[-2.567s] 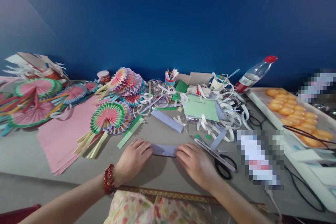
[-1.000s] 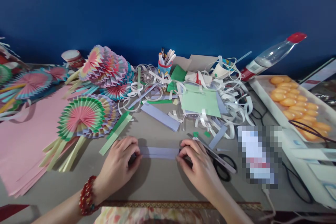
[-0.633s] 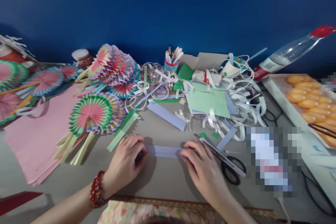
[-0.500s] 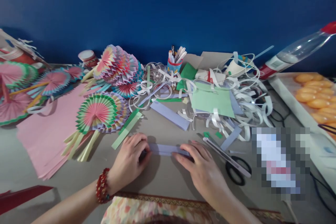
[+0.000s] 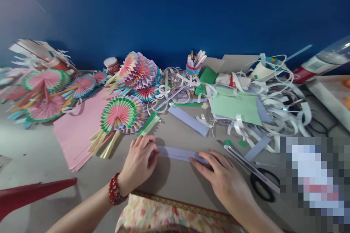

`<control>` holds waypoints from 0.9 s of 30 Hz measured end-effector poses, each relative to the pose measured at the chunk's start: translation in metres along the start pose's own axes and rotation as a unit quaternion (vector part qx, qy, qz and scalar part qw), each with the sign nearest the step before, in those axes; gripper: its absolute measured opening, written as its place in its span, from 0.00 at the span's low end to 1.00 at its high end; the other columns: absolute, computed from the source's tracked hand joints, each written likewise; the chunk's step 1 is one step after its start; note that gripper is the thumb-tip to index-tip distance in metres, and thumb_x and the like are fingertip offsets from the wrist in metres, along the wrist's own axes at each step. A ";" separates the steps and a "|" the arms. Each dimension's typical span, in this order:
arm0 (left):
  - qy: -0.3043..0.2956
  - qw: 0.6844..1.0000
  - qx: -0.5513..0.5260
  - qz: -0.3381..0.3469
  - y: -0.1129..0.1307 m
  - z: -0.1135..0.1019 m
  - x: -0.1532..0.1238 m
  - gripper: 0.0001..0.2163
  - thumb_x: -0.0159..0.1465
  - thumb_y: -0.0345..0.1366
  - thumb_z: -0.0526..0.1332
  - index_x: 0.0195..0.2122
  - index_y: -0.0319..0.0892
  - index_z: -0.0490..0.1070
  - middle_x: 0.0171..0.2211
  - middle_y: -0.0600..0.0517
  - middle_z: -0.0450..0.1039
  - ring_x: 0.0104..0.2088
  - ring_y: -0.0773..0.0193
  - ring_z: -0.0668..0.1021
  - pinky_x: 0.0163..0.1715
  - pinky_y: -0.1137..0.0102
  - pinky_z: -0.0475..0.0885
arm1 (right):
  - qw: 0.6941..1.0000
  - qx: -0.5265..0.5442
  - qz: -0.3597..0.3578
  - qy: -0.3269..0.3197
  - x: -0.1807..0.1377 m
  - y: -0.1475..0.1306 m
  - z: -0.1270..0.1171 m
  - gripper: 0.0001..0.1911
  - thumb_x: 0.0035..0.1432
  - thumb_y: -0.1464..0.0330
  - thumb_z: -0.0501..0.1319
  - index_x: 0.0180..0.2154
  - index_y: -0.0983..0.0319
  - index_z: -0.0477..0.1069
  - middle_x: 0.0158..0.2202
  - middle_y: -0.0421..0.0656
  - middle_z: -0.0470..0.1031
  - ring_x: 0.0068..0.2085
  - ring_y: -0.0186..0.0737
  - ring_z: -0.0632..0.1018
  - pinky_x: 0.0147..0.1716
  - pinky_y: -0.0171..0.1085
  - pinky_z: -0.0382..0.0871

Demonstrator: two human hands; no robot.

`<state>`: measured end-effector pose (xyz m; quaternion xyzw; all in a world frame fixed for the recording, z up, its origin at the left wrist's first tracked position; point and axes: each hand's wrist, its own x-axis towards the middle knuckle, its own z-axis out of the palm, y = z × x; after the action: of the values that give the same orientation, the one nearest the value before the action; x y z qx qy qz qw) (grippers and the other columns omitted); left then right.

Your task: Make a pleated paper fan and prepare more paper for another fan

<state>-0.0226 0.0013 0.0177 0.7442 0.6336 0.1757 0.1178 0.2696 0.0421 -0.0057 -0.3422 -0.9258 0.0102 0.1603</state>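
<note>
A folded lavender paper strip (image 5: 176,153) lies across the table in front of me, a crease line along its length. My left hand (image 5: 140,158), with a red bead bracelet (image 5: 116,191) at the wrist, pinches its left end between thumb and curled fingers. At the right end, my right hand (image 5: 218,167) grips the strip, thumb in front and fingers behind. Both fingertip areas are partly hidden. Beyond the strip lies another lavender strip (image 5: 188,120). To the right of my right hand are a white-handled cutter (image 5: 246,164) and black-handled scissors (image 5: 264,185).
Pleated paper fans (image 5: 119,113) and pink sheets (image 5: 72,131) lie at left. Behind stand a cup of pens (image 5: 193,68) and curled white paper strips (image 5: 290,116) around a light green sheet (image 5: 236,105). A bottle (image 5: 314,65) leans at far right; a red object (image 5: 38,191) is front left.
The view has turned left, so the table things sit farther right. Both hands keep hold of the lavender strip; my right hand sits slightly farther from my left, showing more of the strip.
</note>
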 end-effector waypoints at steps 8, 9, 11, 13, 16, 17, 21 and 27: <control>0.003 1.000 -0.003 -0.009 -0.001 0.001 0.000 0.03 0.64 0.29 0.58 0.33 0.43 0.67 0.45 0.48 0.68 0.44 0.56 0.71 0.44 0.60 0.65 | 1.000 -0.014 0.010 0.003 -0.003 -0.001 0.002 0.27 0.56 0.80 0.60 0.52 0.48 0.75 0.47 0.40 0.76 0.49 0.46 0.74 0.47 0.42 0.69; 0.004 1.000 -0.002 -0.008 -0.001 0.002 0.000 0.03 0.64 0.29 0.58 0.33 0.43 0.67 0.45 0.48 0.68 0.44 0.56 0.71 0.44 0.60 0.65 | 1.000 -0.017 0.010 0.000 -0.004 -0.001 0.003 0.27 0.56 0.80 0.60 0.52 0.48 0.74 0.47 0.40 0.76 0.50 0.47 0.73 0.47 0.42 0.69; 0.007 1.000 -0.003 -0.008 -0.001 0.004 -0.002 0.03 0.64 0.29 0.57 0.33 0.43 0.66 0.45 0.47 0.68 0.45 0.55 0.71 0.45 0.60 0.65 | 1.000 -0.025 0.009 -0.002 -0.004 -0.002 0.003 0.28 0.55 0.80 0.61 0.53 0.48 0.74 0.47 0.41 0.76 0.50 0.48 0.73 0.46 0.42 0.69; 0.012 1.000 -0.007 -0.009 0.000 0.006 -0.003 0.02 0.65 0.29 0.56 0.35 0.43 0.65 0.45 0.47 0.68 0.45 0.55 0.71 0.45 0.59 0.66 | 0.999 -0.034 0.003 -0.003 -0.003 -0.004 0.001 0.30 0.55 0.80 0.62 0.55 0.47 0.72 0.47 0.41 0.75 0.50 0.48 0.73 0.47 0.43 0.69; 0.017 1.000 -0.018 -0.004 0.001 0.008 -0.005 0.04 0.66 0.28 0.55 0.40 0.43 0.66 0.47 0.46 0.67 0.48 0.54 0.70 0.47 0.58 0.67 | 0.999 -0.045 -0.017 -0.004 0.000 -0.006 -0.002 0.30 0.56 0.77 0.64 0.57 0.45 0.70 0.48 0.41 0.75 0.48 0.47 0.72 0.50 0.46 0.66; 0.018 1.000 -0.021 0.003 0.002 0.009 -0.006 0.07 0.66 0.27 0.54 0.42 0.43 0.67 0.49 0.45 0.66 0.49 0.54 0.70 0.48 0.57 0.67 | 0.999 -0.048 -0.023 -0.006 0.001 -0.007 -0.002 0.30 0.57 0.76 0.64 0.57 0.44 0.70 0.49 0.41 0.75 0.48 0.47 0.72 0.51 0.47 0.66; 0.019 0.997 -0.002 0.069 0.003 0.012 -0.004 0.21 0.62 0.20 0.52 0.52 0.47 0.70 0.60 0.43 0.58 0.59 0.51 0.65 0.57 0.50 0.62 | 0.997 -0.061 -0.030 -0.024 0.003 -0.008 -0.004 0.28 0.57 0.73 0.66 0.57 0.45 0.69 0.49 0.41 0.75 0.48 0.49 0.72 0.49 0.47 0.66; -0.021 0.981 0.083 0.174 0.004 0.009 0.001 0.33 0.64 0.20 0.54 0.62 0.68 0.62 0.71 0.51 0.44 0.68 0.44 0.56 0.63 0.38 0.48 | 0.997 -0.068 -0.024 -0.022 0.004 -0.007 -0.005 0.26 0.58 0.73 0.65 0.55 0.45 0.71 0.49 0.42 0.75 0.48 0.49 0.72 0.49 0.46 0.66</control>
<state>-0.0150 0.0017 0.0110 0.8537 0.5043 0.1245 0.0360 0.2640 0.0386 0.0011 -0.3298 -0.9356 -0.0489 0.1164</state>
